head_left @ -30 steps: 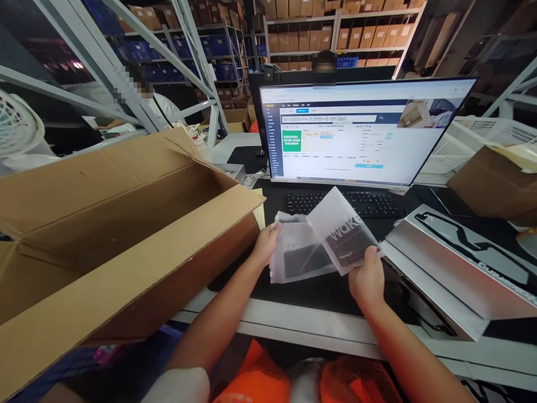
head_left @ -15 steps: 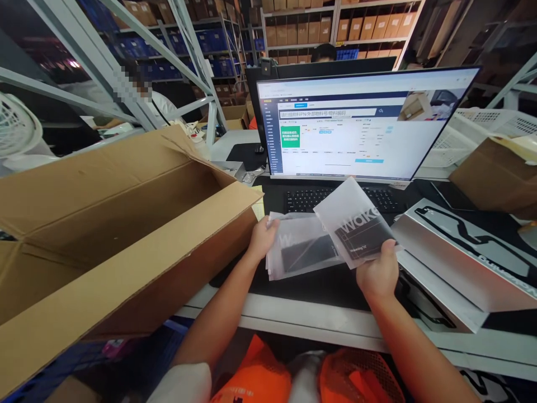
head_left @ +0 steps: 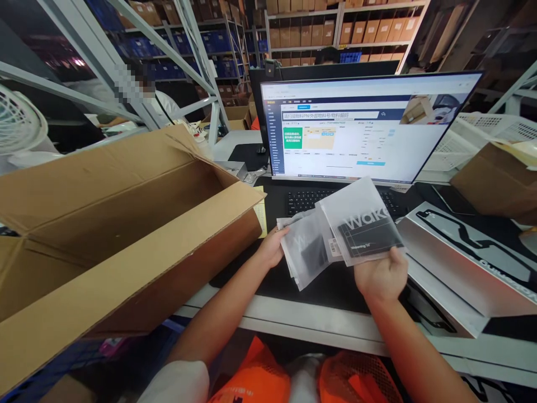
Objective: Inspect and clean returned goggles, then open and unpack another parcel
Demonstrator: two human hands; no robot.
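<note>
My left hand (head_left: 274, 246) pinches the left edge of several frosted plastic pouches (head_left: 304, 252), which overlap and tilt above the black desk mat. From below, my right hand (head_left: 384, 274) grips another frosted pouch (head_left: 364, 224), its thumb on the front at the lower right corner. A dark panel and pale lettering that begins "Wak" show through that pouch. Its left side overlaps the pouches in my left hand. Between the two, a small white barcode label (head_left: 334, 247) is visible.
A large open cardboard box (head_left: 201, 229) stands at the left. Behind my hands are a keyboard (head_left: 308, 198) and a lit monitor (head_left: 331, 140). Silver printed boxes (head_left: 474, 252) lie at the right, with a brown carton (head_left: 495, 176) behind. A person (head_left: 165, 103) sits at the far left.
The pouches in my left hand have tilted, with their lower end swung down, and a barcode label has come into view. The right pouch has turned more upright and moved slightly right.
</note>
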